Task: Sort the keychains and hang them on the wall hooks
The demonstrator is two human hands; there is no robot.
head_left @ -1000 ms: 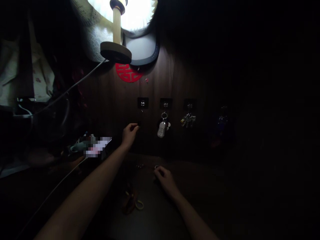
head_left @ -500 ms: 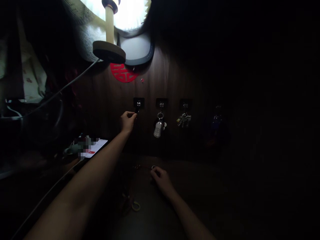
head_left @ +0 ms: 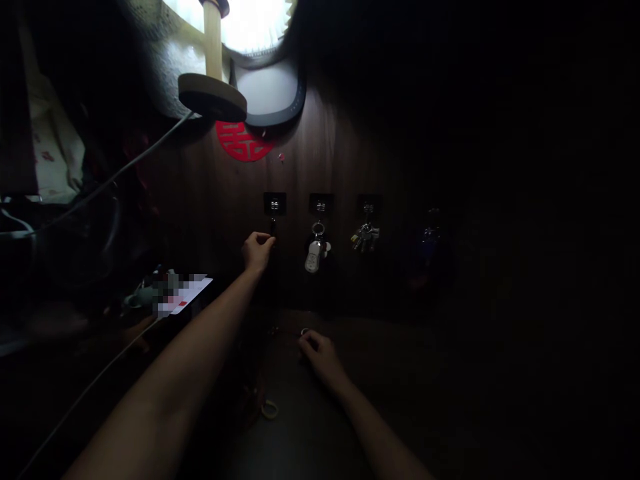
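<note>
My left hand is raised to the dark wood panel, thumb and forefinger pinched on a small dark strip with a shiny top end. The strip is just below the leftmost hook; the dimness hides what kind of thing it is and whether it touches the hook. Low on the dark surface, my right hand is closed at the fingertips on a metal ring. Between the hands and higher up, keys with a pale oval fob hang from the second hook.
A bunch of keys hangs on the third hook; a bluish item hangs farther right in shadow. A lit lamp is overhead. A phone with a white cable leans at left. A yellowish ring lies in front.
My left hand has drawn down a little from the leftmost hook, with the dark strip still pinched. The right hand stays at the metal ring. The view has shifted slightly.
</note>
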